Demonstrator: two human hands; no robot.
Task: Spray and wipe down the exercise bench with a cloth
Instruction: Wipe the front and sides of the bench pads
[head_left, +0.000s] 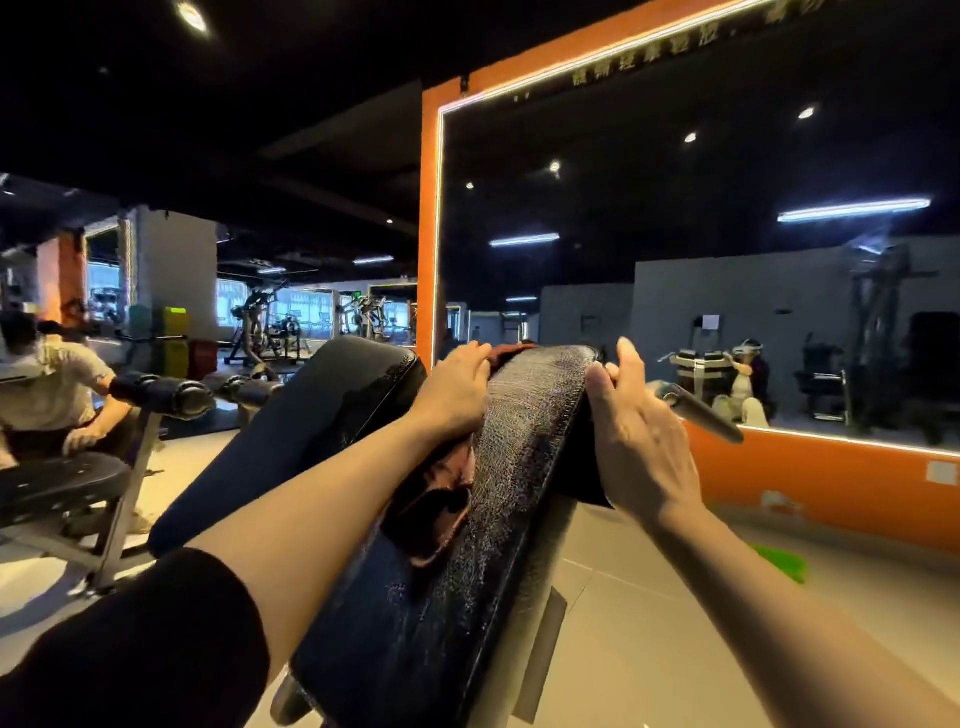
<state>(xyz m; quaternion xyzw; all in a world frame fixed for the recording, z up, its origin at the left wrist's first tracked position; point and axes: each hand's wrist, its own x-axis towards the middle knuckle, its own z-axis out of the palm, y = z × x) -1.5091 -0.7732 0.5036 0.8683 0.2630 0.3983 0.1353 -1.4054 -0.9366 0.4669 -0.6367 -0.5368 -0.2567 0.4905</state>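
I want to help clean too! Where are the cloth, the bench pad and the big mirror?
cloth (441, 499): head view, on its bunched folds below the left hand.
bench pad (524, 441): head view, on its wet top.
mirror (701, 218): head view, on the dark glass.

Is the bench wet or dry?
Wet: the bench pad is speckled with tiny shiny droplets beside the cloth under the left hand.

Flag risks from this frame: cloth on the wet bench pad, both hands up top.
1. The cloth hangs bunched below the left hand, so it may slip or only smear.
2. The bench pad glistens with droplets; the right hand on its edge could slide.
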